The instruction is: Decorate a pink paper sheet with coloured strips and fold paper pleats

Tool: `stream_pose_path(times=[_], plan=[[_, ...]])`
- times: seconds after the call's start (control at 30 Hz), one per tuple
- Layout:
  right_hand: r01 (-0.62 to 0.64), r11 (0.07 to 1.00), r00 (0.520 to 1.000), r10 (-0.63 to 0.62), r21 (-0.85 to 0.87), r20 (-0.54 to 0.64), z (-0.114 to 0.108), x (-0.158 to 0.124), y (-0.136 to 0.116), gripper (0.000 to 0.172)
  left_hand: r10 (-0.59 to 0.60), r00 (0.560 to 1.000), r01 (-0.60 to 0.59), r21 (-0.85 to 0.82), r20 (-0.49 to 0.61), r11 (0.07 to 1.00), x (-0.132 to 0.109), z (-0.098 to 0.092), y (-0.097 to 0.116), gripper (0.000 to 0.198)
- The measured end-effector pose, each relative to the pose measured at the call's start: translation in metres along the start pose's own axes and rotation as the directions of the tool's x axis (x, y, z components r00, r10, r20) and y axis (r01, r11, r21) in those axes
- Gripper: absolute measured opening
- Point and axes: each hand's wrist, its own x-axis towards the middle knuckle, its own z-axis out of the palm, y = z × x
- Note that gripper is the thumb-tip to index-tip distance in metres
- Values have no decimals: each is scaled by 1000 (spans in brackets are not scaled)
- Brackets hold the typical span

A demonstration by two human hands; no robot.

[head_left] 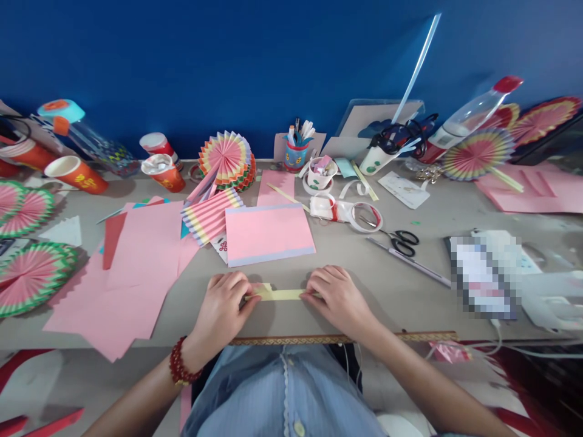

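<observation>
Two bare hands at the near edge of a grey bench [410,309], with a pale-yellow paper strip [286,295] as the clock's centre. The strip lies crosswise between the hands, a short raised flap standing near its left end. At 9 o'clock, the left hand [226,302] pinches that end, its grip closed between thumb and fingers; a dark-red beaded bracelet [180,362] circles the wrist. At 3 o'clock, the right hand [336,297] has its grip closed likewise on the opposite end. Between 11 and 12 lies a pink sheet with lavender borders [268,235]; beyond it at 11 stands a pleated paper rosette [223,159]. Between 10 and 11, striped pleated paper [210,220]; between 9 and 10, overlapping pink sheets [148,243]. Between 1 and 2, a tape roll [378,220]; at 2, black-handled scissors [402,243]; at 12, the far blue pen holder [296,158].
</observation>
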Motion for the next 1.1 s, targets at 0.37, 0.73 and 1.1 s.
stream_pose_path(times=[0.37,0.73,1.1], plan=[[21,1000,1000,-21,18,-11,1,1,4,20,-127,988,131,47,-87,990,-11,-3,0,19],[36,999,999,-36,10,-7,1,3,5,21,-101,987,121,166,-122,979,-15,2,8,19],[34,999,999,-34,31,-9,1,3,6,22,392,908,-417,230,150,879,-31,10,31,51]])
